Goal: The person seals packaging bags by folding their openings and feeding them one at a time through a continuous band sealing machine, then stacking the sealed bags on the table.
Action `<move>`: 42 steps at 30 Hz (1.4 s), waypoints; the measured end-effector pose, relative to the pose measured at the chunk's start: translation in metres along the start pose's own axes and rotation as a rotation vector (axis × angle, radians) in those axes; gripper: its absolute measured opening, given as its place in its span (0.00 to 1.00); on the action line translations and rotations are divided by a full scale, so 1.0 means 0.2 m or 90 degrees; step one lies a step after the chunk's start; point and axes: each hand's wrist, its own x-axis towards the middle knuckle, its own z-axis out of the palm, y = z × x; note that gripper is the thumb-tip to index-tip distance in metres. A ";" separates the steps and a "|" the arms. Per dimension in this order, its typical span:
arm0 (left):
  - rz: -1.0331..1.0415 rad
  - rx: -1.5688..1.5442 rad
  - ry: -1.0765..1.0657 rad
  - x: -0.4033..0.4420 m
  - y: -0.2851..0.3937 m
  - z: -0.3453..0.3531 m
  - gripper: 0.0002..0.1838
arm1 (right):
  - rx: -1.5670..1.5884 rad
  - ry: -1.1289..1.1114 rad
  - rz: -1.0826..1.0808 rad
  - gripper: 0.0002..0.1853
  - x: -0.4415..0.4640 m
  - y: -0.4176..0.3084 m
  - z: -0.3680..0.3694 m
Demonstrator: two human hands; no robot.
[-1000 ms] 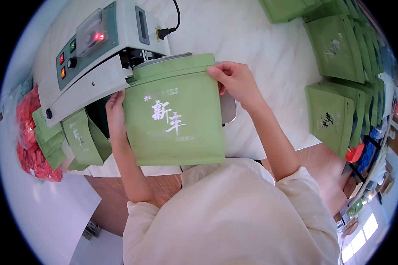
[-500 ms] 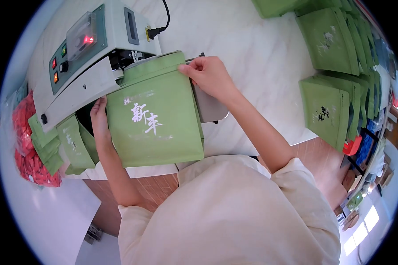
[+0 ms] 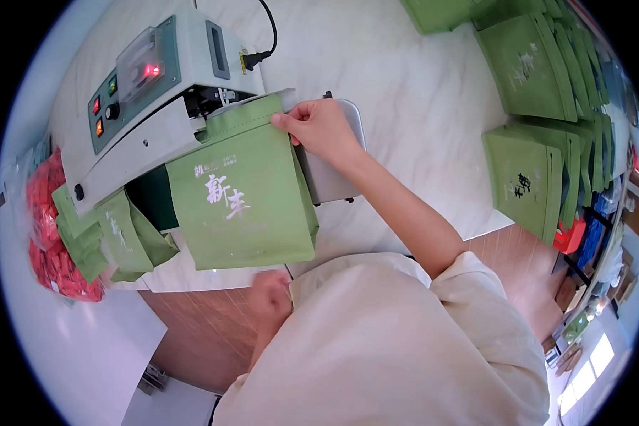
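A green pouch (image 3: 241,202) with white lettering hangs from the band sealing machine (image 3: 131,135), its top edge in the sealer's slot on the left. The thumb and fingers of my right hand (image 3: 318,128) pinch its upper right corner, above the grey metal support plate (image 3: 330,170). My left hand (image 3: 270,295) is off the pouch, below its bottom edge and close to my shirt; motion blurs its fingers. To the left, another green pouch (image 3: 124,238) emerges from under the machine.
Several green pouches (image 3: 522,174) stand in rows on the right of the marble-patterned table (image 3: 412,142). Red packets in clear plastic (image 3: 60,263) lie at the far left. A black power cord (image 3: 263,57) runs from the machine's back. The table's front edge is near my body.
My left hand has let go of the pouch's left side and moved down and right towards my body. The pouch has slid slightly left along the sealer, my right hand still on its corner.
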 end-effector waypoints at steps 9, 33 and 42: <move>-0.331 -0.071 -0.147 -0.13 -0.02 0.19 0.09 | 0.133 0.044 0.018 0.17 -0.03 -0.02 0.12; -0.420 -0.034 -0.169 -0.16 -0.15 0.20 0.10 | 0.206 0.106 -0.005 0.14 -0.03 -0.04 0.35; -0.436 -0.018 -0.172 -0.16 -0.15 0.21 0.10 | 0.241 0.087 0.000 0.13 -0.01 -0.03 0.41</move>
